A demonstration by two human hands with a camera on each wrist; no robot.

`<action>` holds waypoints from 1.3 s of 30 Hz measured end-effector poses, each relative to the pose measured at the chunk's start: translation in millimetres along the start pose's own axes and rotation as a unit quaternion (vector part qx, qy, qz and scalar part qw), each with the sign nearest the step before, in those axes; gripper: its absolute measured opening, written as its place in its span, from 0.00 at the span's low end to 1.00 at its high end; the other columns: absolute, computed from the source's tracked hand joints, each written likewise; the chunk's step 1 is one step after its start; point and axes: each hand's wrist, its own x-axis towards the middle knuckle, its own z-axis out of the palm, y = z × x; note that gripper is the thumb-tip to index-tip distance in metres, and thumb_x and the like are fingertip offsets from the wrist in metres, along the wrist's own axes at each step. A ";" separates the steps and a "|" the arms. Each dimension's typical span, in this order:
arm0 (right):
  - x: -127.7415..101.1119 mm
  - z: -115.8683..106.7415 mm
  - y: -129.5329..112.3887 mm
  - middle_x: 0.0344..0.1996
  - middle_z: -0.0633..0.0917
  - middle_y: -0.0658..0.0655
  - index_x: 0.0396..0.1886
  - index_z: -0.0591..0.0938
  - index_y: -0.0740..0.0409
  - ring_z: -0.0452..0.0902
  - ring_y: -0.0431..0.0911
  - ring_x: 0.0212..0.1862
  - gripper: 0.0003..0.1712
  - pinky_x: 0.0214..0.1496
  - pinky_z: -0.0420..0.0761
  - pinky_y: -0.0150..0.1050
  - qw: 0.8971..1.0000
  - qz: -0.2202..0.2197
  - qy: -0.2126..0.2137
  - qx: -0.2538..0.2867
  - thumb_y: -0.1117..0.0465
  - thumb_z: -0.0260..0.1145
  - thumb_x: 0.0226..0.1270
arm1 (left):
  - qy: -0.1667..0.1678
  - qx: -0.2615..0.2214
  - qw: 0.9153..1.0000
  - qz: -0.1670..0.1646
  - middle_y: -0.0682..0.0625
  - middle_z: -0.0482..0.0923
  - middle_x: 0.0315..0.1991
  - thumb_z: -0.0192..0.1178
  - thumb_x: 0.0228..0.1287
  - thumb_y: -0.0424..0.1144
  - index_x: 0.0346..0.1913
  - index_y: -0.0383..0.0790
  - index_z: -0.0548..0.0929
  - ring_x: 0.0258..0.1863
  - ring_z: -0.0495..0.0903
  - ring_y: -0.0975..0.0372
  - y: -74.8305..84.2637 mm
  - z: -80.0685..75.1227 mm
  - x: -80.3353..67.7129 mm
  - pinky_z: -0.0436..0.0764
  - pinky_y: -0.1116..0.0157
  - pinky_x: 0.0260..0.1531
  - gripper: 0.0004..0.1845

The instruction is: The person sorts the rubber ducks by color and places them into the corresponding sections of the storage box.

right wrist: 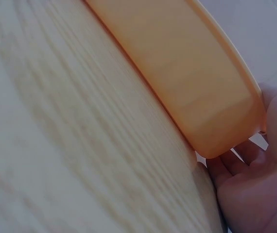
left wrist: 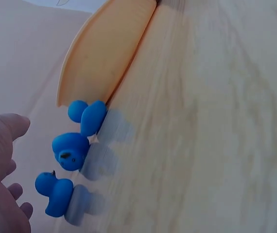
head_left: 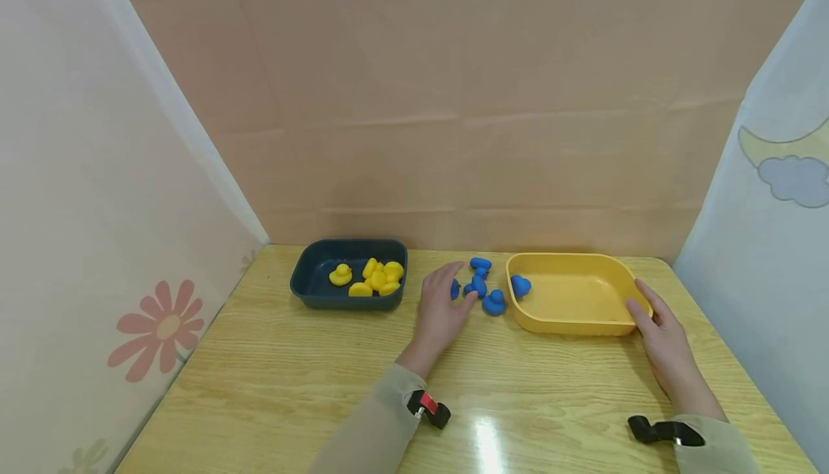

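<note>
My left hand (head_left: 442, 308) hovers over the table beside several blue rubber ducks (head_left: 494, 303), its thumb and fingers apart with nothing held. In the left wrist view that hand (left wrist: 2, 170) is at the left edge, apart from the small blue ducks (left wrist: 70, 150) lined up there. On the right, my right hand (head_left: 667, 344) grips the right end of a yellow tray (head_left: 576, 327), thumb over the rim and fingers outside. Another blue duck (head_left: 520, 286) lies inside this tray at its left end. The right wrist view has the hand (right wrist: 255, 194) at the tray's corner (right wrist: 216, 141).
A dark blue-green tray (head_left: 350, 303) with several yellow rubber ducks (head_left: 378, 280) stands at the back left. The wooden table (head_left: 272, 388) runs back to a tan paper-like backdrop (head_left: 401, 136), with pale printed panels at both sides.
</note>
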 end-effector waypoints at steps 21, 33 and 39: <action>1.9 0.4 2.6 0.91 0.39 0.54 0.94 0.46 0.37 0.23 0.55 0.89 0.43 0.73 0.43 0.14 1.000 -0.001 0.002 -0.005 0.40 0.52 0.91 | 0.009 0.021 0.999 -0.034 0.46 0.77 0.76 0.76 0.74 0.44 0.78 0.43 0.78 0.76 0.71 0.46 -30.6 0.9 1.2 0.72 0.45 0.76 0.33; 0.9 -0.4 2.2 0.91 0.38 0.54 0.94 0.46 0.36 0.23 0.56 0.88 0.42 0.71 0.45 0.12 1.000 -0.003 -0.004 0.000 0.40 0.52 0.91 | -0.001 0.032 0.999 -0.042 0.44 0.77 0.75 0.76 0.74 0.44 0.78 0.42 0.78 0.76 0.71 0.45 -37.6 1.5 2.7 0.72 0.46 0.77 0.34; 0.3 -0.9 2.5 0.91 0.38 0.54 0.94 0.46 0.36 0.23 0.57 0.88 0.43 0.70 0.44 0.11 1.000 -0.003 -0.003 -0.004 0.40 0.52 0.91 | -0.008 0.043 0.998 -0.055 0.45 0.78 0.75 0.75 0.75 0.43 0.78 0.43 0.78 0.76 0.72 0.46 -40.3 2.8 5.0 0.72 0.47 0.76 0.33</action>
